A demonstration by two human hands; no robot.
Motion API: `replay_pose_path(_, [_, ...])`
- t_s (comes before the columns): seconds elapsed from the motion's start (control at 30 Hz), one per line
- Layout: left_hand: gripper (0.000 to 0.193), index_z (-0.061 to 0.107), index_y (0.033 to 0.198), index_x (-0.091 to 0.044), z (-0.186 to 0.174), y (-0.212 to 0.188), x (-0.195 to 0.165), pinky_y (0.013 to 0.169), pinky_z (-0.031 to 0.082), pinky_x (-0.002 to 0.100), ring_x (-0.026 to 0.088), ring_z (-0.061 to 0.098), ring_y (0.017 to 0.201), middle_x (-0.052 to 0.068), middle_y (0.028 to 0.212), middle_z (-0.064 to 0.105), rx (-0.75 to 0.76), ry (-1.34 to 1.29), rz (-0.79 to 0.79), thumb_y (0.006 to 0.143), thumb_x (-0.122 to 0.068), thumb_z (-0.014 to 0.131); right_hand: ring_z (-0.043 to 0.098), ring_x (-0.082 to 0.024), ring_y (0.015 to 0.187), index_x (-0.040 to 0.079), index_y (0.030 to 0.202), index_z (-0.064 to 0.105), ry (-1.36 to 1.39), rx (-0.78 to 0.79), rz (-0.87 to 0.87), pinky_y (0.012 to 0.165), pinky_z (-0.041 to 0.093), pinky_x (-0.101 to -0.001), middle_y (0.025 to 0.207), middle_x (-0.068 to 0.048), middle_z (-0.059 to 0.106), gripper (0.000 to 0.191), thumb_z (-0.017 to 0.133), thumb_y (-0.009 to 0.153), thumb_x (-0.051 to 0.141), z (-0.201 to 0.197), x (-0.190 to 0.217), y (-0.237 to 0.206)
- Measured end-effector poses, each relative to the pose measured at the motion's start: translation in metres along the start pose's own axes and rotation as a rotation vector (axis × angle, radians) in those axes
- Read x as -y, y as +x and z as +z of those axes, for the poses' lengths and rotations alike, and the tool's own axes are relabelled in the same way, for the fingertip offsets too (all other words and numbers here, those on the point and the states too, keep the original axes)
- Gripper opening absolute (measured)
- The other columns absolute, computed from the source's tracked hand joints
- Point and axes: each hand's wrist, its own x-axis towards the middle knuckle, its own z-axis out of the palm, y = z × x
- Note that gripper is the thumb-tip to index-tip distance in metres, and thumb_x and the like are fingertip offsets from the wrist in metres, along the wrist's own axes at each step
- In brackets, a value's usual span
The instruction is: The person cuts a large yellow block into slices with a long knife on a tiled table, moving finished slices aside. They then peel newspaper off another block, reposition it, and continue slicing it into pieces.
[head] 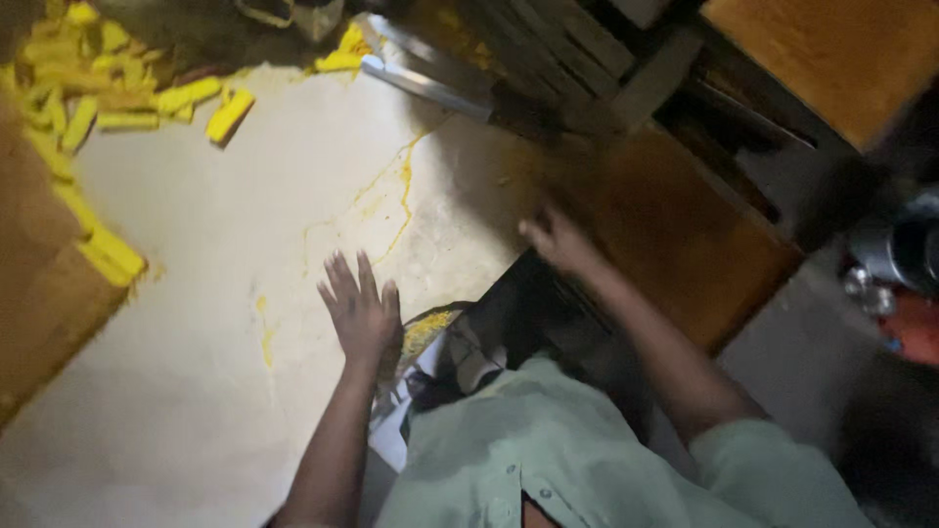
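Observation:
My left hand (360, 308) hovers flat over the pale work slab (196, 372), fingers spread, holding nothing. My right hand (556, 238) reaches toward the brown wooden surface (675, 235) at the slab's right edge; it is blurred and its fingers seem loosely curled with nothing seen in them. Yellow streaks (401, 196) run across the slab between the two hands. Several yellow bar-shaped pieces (98, 88) lie piled at the far left of the slab.
A long metal blade (425, 86) lies at the top of the slab. A brown block (49, 284) sits at the left edge. Steel vessels (895, 254) stand at the right. A patterned cloth (430, 342) hangs near my body.

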Motion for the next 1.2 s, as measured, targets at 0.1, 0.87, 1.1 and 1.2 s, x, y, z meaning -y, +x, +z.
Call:
replay_pose_path(0.1, [0.071, 0.035, 0.162, -0.009, 0.003, 0.014, -0.005, 0.125, 0.010, 0.061, 0.042, 0.017, 0.158, 0.026, 0.170, 0.022, -0.006, 0.000, -0.079, 0.102, -0.043, 0.049, 0.049, -0.046, 0.133, -0.001, 0.154, 0.041, -0.066, -0.131, -0.280, 0.108, 0.039, -0.0536, 0.147, -0.031, 0.049, 0.072, 0.062, 0.100, 0.041, -0.036, 0.038, 0.061])
replay_pose_path(0.87, [0.058, 0.051, 0.148, -0.013, -0.031, 0.010, 0.013, 0.125, 0.009, 0.055, 0.035, 0.022, 0.155, 0.017, 0.163, 0.034, -0.106, -0.215, -0.075, 0.097, -0.040, 0.054, 0.049, -0.046, 0.138, 0.001, 0.139, 0.055, -0.175, -0.583, -0.585, 0.113, 0.043, -0.0519, 0.144, -0.026, 0.053, 0.054, 0.078, 0.094, 0.020, -0.115, 0.115, 0.086])
replay_pose_path(1.1, [0.056, 0.054, 0.145, -0.009, 0.005, -0.003, 0.063, 0.124, 0.017, 0.055, 0.036, 0.030, 0.152, 0.019, 0.157, 0.044, -0.074, -0.501, 0.108, 0.094, -0.029, 0.063, 0.071, -0.034, 0.113, 0.002, 0.132, 0.062, -0.024, -0.638, -0.557, 0.098, 0.057, -0.0437, 0.121, -0.021, 0.070, 0.046, 0.079, 0.096, 0.025, -0.142, 0.142, 0.065])
replay_pose_path(1.2, [0.054, 0.055, 0.144, -0.007, 0.009, -0.010, 0.095, 0.120, 0.033, 0.047, 0.037, 0.041, 0.146, 0.019, 0.150, 0.051, -0.089, -0.675, 0.163, 0.092, -0.020, 0.065, 0.070, -0.037, 0.115, -0.002, 0.127, 0.060, -0.076, -0.823, -0.682, 0.097, 0.057, -0.0448, 0.121, -0.025, 0.069, 0.035, 0.077, 0.102, 0.015, -0.156, 0.175, 0.039])
